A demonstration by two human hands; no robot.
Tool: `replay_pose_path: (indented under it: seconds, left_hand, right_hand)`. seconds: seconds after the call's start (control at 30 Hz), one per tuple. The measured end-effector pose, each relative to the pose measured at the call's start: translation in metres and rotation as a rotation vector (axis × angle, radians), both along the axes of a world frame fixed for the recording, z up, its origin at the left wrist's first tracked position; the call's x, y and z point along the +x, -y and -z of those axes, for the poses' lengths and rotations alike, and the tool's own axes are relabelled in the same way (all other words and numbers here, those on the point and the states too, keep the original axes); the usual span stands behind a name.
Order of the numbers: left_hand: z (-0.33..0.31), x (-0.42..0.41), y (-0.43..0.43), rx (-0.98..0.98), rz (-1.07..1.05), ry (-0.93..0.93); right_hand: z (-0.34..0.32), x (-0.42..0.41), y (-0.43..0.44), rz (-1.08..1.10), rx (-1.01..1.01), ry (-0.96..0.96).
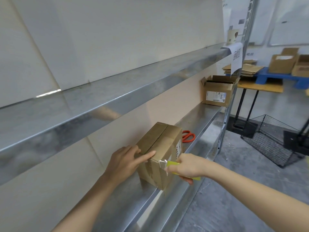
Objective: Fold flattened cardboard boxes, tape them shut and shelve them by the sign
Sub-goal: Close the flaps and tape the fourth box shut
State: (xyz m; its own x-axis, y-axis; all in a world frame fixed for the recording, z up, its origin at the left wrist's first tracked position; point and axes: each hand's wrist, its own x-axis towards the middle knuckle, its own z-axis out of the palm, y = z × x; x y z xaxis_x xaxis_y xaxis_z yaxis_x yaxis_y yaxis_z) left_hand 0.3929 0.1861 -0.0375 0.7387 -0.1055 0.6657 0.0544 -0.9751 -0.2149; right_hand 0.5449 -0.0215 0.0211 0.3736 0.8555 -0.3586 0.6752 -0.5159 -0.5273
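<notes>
A small closed cardboard box (164,148) stands on the metal shelf (197,124), its top flaps meeting along a dark seam. My left hand (125,162) rests on the box's near top edge, with straight fingers pressing the flap down. My right hand (187,167) grips a yellow tape dispenser (174,164) just right of the box. A strip of clear tape (163,162) runs from it onto the box's near corner. A paper sign (236,57) hangs from the upper shelf edge at the right.
Orange-handled scissors (189,136) lie on the shelf behind the box. An open labelled carton (217,91) sits at the shelf's far end. Flattened cardboard (247,69) and more boxes (284,61) rest on a blue pallet. A black wire basket (274,139) stands on the floor.
</notes>
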Motion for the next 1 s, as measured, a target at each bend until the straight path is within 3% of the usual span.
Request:
replay_pose_path:
  seconds: [0.07,0.2,0.37,0.53,0.8,0.9,1.0]
  left_hand:
    - [0.000,0.004,0.004,-0.043,0.028,0.005]
    - [-0.001,0.008,0.005,-0.325,0.087,-0.068]
    - [-0.009,0.014,-0.009,-0.082,0.104,-0.085]
    - [0.004,0.011,0.005,-0.086,-0.014,0.041]
    - [0.012,0.012,0.023,-0.133,-0.207,-0.034]
    - [0.011,0.012,0.027,-0.319,-0.293,-0.047]
    - [0.016,0.011,0.042,-0.667,-0.353,0.077]
  right_hand:
    - [0.000,0.000,0.000,-0.004,-0.011,0.002]
    - [-0.001,0.000,-0.002,0.030,0.023,-0.001]
    - [0.002,-0.005,-0.016,0.035,0.076,-0.029]
    - [0.008,0.001,-0.015,0.059,0.056,-0.186]
    - [0.005,0.000,-0.020,-0.016,-0.015,-0.219]
    - [0.001,0.001,-0.026,-0.045,-0.047,-0.201]
    - [0.000,0.003,-0.030,-0.072,-0.028,-0.312]
